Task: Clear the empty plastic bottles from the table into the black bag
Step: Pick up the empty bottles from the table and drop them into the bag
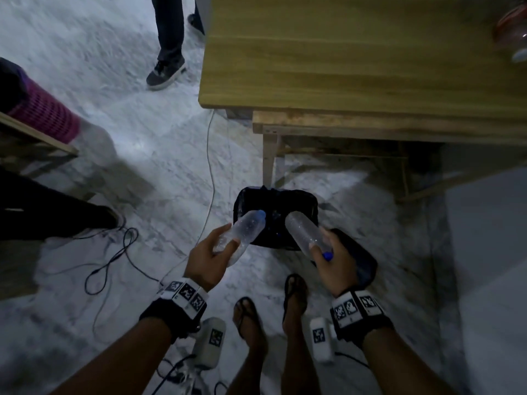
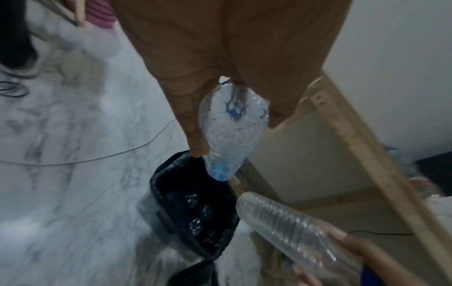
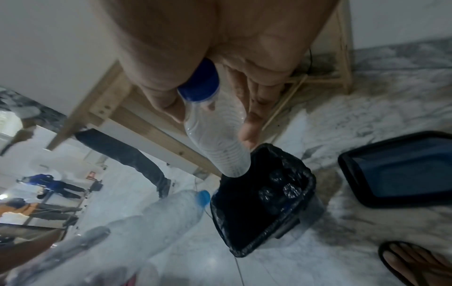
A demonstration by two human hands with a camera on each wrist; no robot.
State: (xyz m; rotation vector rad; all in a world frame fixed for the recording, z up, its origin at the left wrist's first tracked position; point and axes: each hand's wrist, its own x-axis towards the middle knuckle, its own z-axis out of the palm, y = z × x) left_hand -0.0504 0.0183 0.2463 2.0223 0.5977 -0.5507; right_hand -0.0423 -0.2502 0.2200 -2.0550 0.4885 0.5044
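My left hand (image 1: pixel 212 253) grips a crumpled clear bottle (image 1: pixel 245 230) by its base, its light-blue cap (image 1: pixel 261 214) pointing over the black bag (image 1: pixel 309 208). My right hand (image 1: pixel 332 259) grips a ribbed clear bottle (image 1: pixel 303 232) near its dark-blue cap (image 1: pixel 328 255), base aimed over the bag. The bag lines a bin on the floor and holds several bottles (image 3: pixel 283 187). In the left wrist view the crumpled bottle (image 2: pixel 232 131) hangs above the bag (image 2: pixel 168 193). In the right wrist view the ribbed bottle (image 3: pixel 220 139) hovers over the bag's rim (image 3: pixel 308 174).
A wooden table (image 1: pixel 342 61) stands behind the bin, with one more bottle (image 1: pixel 512 27) at its far right edge. A dark lid (image 3: pixel 396 168) lies on the floor right of the bin. Cables (image 1: pixel 114 258) trail left. Another person's legs (image 1: pixel 168 52) stand beyond; my sandalled feet (image 1: pixel 293 295) are below.
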